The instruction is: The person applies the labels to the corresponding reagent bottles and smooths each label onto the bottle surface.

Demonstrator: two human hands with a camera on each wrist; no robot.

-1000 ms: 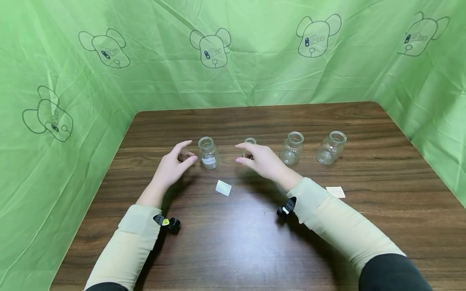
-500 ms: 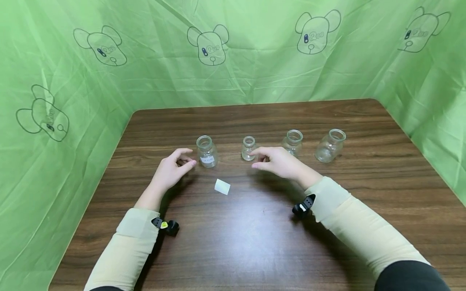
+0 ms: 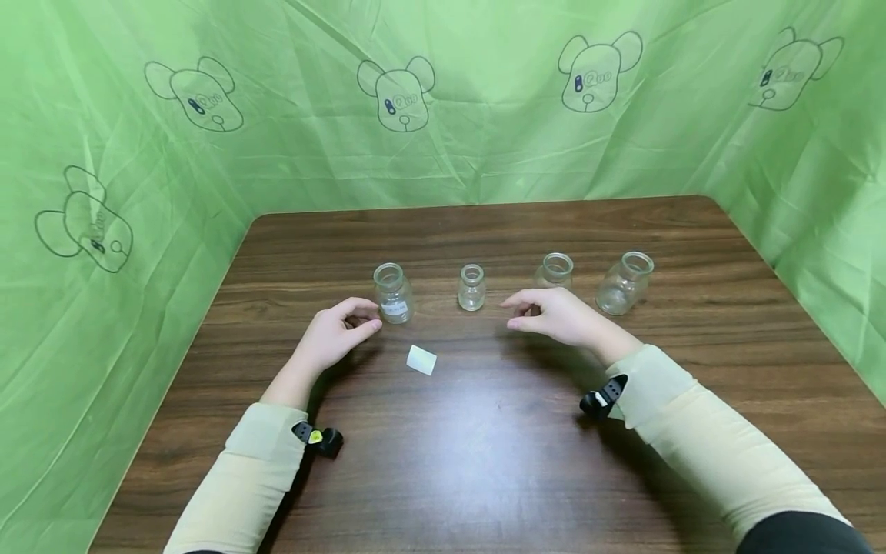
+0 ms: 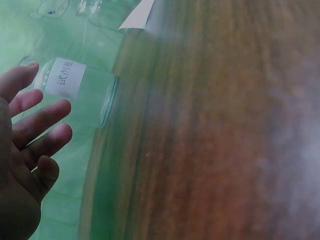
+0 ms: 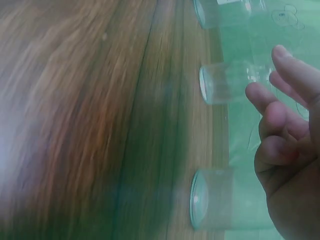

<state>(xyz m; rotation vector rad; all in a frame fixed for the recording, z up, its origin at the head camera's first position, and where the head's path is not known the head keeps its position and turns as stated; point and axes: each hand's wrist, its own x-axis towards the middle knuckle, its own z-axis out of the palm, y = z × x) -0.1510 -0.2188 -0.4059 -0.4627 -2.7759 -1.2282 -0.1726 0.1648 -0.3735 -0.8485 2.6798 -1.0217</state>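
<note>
A clear glass jar (image 3: 393, 295) with a white label stands upright at the left of a row of jars. My left hand (image 3: 335, 335) is just left of it, fingers loosely bent and holding nothing; whether a fingertip touches the glass I cannot tell. The left wrist view shows the label (image 4: 65, 78) with printed characters. A smaller glass jar (image 3: 471, 288) stands between the hands. My right hand (image 3: 561, 315) hovers right of it, fingers loosely bent around nothing, partly covering another jar (image 3: 556, 269). At the row's right end is a further jar (image 3: 624, 285).
A white paper slip (image 3: 421, 360) lies on the brown wooden table (image 3: 443, 462), in front of the labelled jar. A green cloth (image 3: 477, 154) with printed bear heads surrounds the back and sides. Each wrist wears a small black camera (image 3: 325, 440).
My right hand has moved right, away from the small jar, uncovering it. A second paper slip is now behind the right sleeve. My left hand has come slightly nearer the labelled jar.
</note>
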